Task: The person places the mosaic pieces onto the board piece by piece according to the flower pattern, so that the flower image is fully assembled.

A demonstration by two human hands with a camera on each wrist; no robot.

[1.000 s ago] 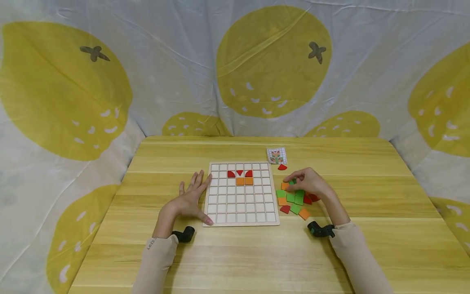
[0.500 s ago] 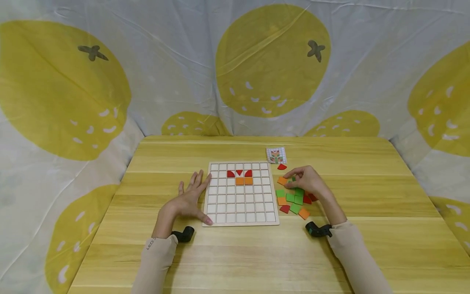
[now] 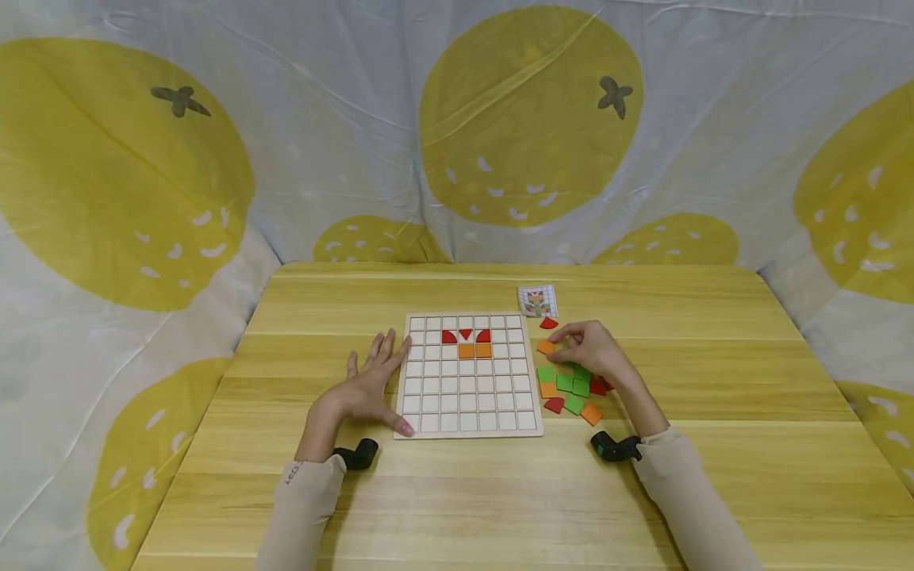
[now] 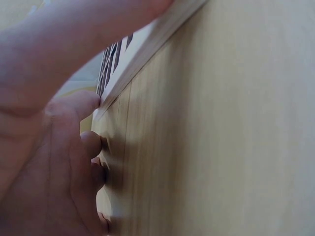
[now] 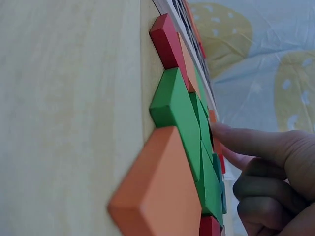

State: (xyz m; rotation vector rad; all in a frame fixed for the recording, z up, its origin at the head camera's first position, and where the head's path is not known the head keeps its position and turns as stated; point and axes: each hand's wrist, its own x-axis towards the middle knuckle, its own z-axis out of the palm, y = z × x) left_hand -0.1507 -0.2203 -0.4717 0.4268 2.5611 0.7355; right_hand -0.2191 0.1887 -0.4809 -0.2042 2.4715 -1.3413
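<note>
Backdrop (image 3: 343, 119) (upper frame): grey-white, printed with yellow fruit (image 3: 531, 119). Table (image 3: 464, 507): yellow wood grain. Board (image 3: 457, 402) (centre): cream, dark-gridded, with red pieces (image 3: 466, 334) and orange squares (image 3: 474, 350). Loose tiles (image 3: 565, 384) (right of centre): green, orange, red. Card (image 3: 537, 301) (above these): from where I stand, apparently red, orange and green on a grid. Sleeves (image 3: 693, 492): beige.

Right hand (image 5: 273, 184) pinches an orange tile (image 5: 212, 117) — nearer lie green tiles (image 5: 174, 110), red tiles (image 5: 168, 43), another orange one (image 5: 162, 189) — board (image 5: 172, 10) beyond.

place: screened off, room type unclear; wood-grain table (image 3: 457, 507); fruit-print cloth (image 3: 343, 143) behind and both sides
</note>
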